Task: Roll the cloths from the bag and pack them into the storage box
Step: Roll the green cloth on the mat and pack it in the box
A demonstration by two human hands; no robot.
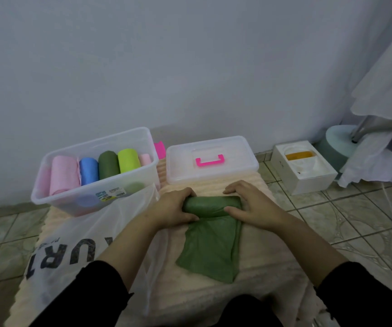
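A dark green cloth point(210, 246) lies on a cream rug, its far end wound into a roll and its near end still flat. My left hand point(175, 207) grips the roll's left end and my right hand point(251, 205) grips its right end. The clear storage box point(59, 199) stands at the left and holds several rolled cloths: pink point(63, 174), blue point(88, 170), dark green point(108, 164) and lime point(129, 160). A white translucent bag point(79, 244) with dark lettering lies flat in front of the box, by my left forearm.
The box's clear lid point(232, 171) with a pink handle point(210, 160) lies just beyond my hands. A white carton point(308, 182) sits on the tiled floor at the right, beside a pale green round base with a metal pole and hanging white fabric. A wall stands close behind.
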